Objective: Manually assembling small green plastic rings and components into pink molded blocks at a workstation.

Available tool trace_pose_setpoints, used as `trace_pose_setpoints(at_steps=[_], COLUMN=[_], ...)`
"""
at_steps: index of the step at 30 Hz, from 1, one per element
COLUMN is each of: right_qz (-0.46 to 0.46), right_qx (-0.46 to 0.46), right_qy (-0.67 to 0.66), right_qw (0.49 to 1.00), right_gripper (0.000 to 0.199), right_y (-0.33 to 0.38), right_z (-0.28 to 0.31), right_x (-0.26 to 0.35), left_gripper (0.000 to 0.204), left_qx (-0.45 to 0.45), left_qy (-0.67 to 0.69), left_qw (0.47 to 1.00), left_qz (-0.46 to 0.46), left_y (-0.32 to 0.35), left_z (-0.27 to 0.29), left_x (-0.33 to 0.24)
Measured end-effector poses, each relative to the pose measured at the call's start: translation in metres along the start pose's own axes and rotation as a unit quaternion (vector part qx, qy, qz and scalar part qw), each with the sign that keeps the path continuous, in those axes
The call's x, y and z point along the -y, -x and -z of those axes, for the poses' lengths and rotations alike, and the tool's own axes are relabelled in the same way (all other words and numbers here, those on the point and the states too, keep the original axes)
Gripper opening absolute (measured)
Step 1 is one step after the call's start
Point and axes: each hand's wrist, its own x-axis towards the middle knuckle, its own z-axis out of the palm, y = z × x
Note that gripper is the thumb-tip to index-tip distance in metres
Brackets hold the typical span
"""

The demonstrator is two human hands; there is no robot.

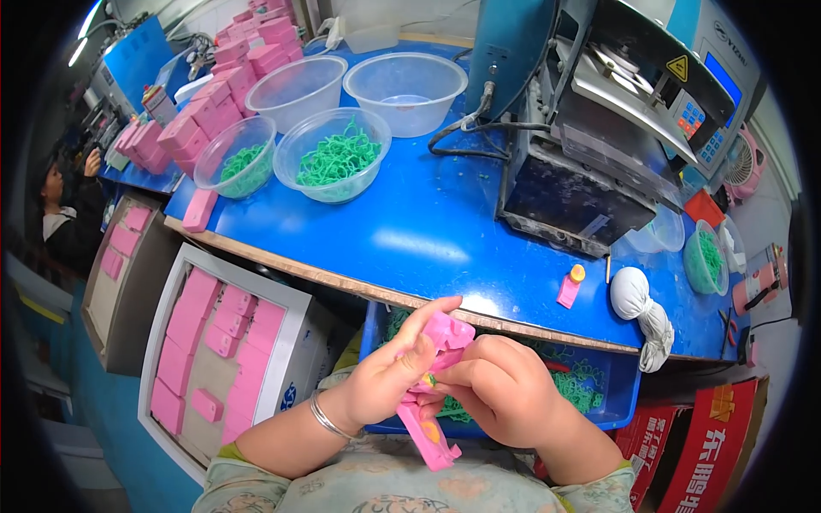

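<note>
A pink, soft-looking moulded piece (422, 434) with a yellow patch and a bit of green is held between my two hands, over the blue bin near the table's front edge. My left hand (389, 376), a silver bangle on its wrist, grips the upper part between thumb and fingers. The fingers of my right hand (500, 380) are pinched against the middle of the piece, partly hiding it. Its lower end hangs below my hands. Behind them, the blue bin (623, 415) holds tangled green rubbery strips (586, 389).
On the blue table (402, 244) stand clear bowls, two with green strips (338, 162), and a black-based machine (581, 171). A small pink-and-yellow piece (568, 292) lies near a white cloth bundle (631, 295). Pink blocks fill a white box (184, 321) at left. Another person (64, 214) is far left.
</note>
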Motion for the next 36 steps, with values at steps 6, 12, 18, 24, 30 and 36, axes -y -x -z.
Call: trace_pose_setpoints(at_steps=[6, 12, 18, 24, 30, 36], right_qz=[0.012, 0.012, -0.020, -0.065, -0.294, -0.292], right_qx=[-0.044, -0.079, -0.124, -0.211, -0.289, -0.260], right_qy=[0.002, -0.013, -0.046, -0.069, -0.471, -0.520], right_qw=[0.999, 0.997, 0.991, 0.973, 0.780, 0.759], right_gripper=[0.030, 0.029, 0.021, 0.010, 0.019, 0.030], right_y=[0.010, 0.014, 0.015, 0.018, 0.027, 0.027], right_z=[-0.008, -0.013, -0.009, 0.001, 0.003, 0.001], right_x=[-0.004, -0.010, -0.009, 0.001, -0.002, -0.002], left_gripper=[0.071, 0.068, 0.067, 0.081, 0.078, 0.055], left_qx=[-0.003, -0.016, -0.019, -0.079, -0.231, -0.302], left_qy=[-0.016, 0.015, 0.063, -0.186, -0.344, -0.696], left_qw=[1.000, 1.000, 0.998, 0.961, 0.821, 0.553], left_qz=[-0.007, 0.001, 0.023, -0.190, -0.392, -0.344], left_y=[-0.001, -0.004, -0.009, -0.014, -0.052, -0.057], left_z=[-0.003, -0.004, -0.005, -0.005, 0.009, 0.024], left_x=[0.001, 0.005, 0.004, 0.003, -0.019, -0.026])
